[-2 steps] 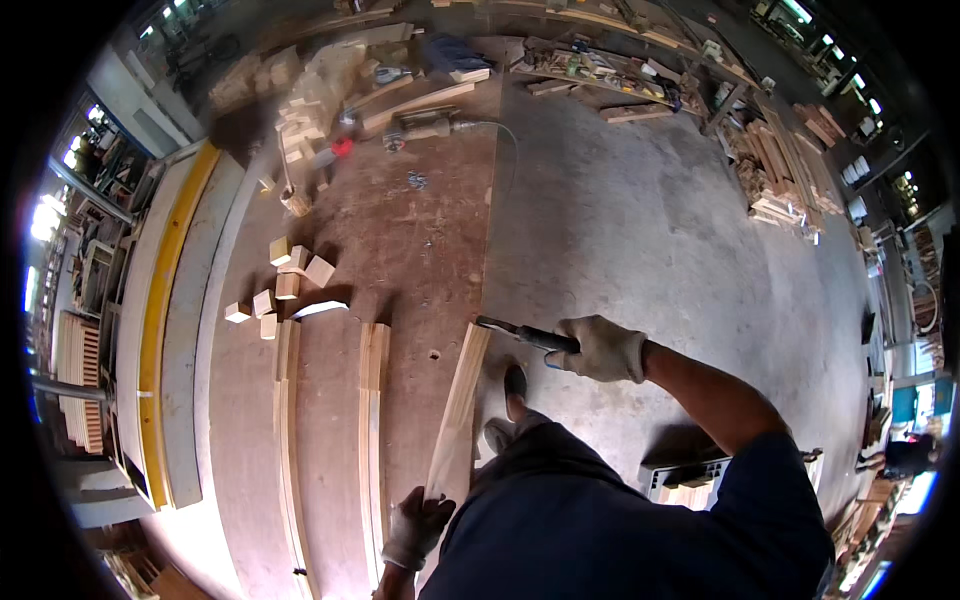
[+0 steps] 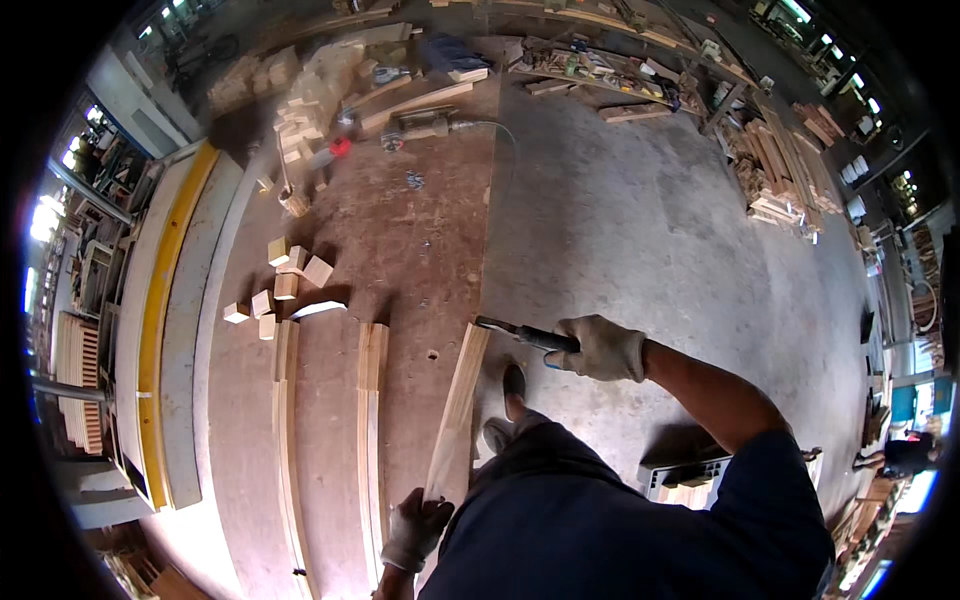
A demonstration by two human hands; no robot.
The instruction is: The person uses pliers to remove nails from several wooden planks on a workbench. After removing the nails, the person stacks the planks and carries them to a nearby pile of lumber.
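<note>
My right hand [image 2: 598,348], in a pale work glove, is wrapped round the dark grip of a hammer [image 2: 535,336]. The hammer's head touches or lies just over the far end of a long wooden strip [image 2: 455,410]. This strip slants along the right edge of the brown worktable [image 2: 420,240]. Down at its near end, my gloved left hand [image 2: 417,528] grips it. Two more long strips lie to the left, a nearer one [image 2: 371,430] and a farther one [image 2: 286,430], each with a short block at its far end.
Several small wooden blocks [image 2: 286,286] lie beyond the strips, beside a curved white piece [image 2: 318,309]. Farther back are a corded power tool [image 2: 420,130] and a heap of wood offcuts [image 2: 305,120]. A yellow-striped beam [image 2: 165,300] runs along the left. Stacked boards [image 2: 775,170] stand at the far right.
The view has shifted very slightly. Both hands, the hammer and the strip keep their places.
</note>
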